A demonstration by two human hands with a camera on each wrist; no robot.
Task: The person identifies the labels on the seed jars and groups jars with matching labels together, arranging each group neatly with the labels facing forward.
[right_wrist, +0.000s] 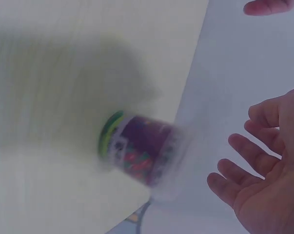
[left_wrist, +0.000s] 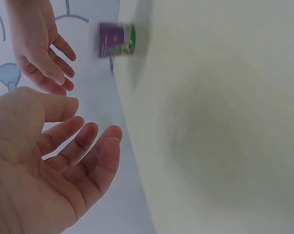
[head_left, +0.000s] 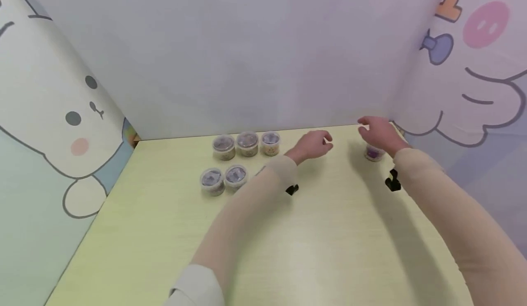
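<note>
Above the right side of the table hovers my right hand, its fingers loosely bent around nothing. Just below it stands a small tub with a purple label, blurred in the right wrist view, where the purple tub is apart from the fingers. My left hand is in the air over the back middle of the table, and the left wrist view shows its relaxed fingers holding nothing. Left of that hand are several lidded tubs in two rows, among them a yellowish tub. My left forearm hides part of the front row.
The pale yellow table meets a plain light wall at the back. Side panels with cartoon animals stand left and right. A front-row tub sits at the row's left end, beside another tub.
</note>
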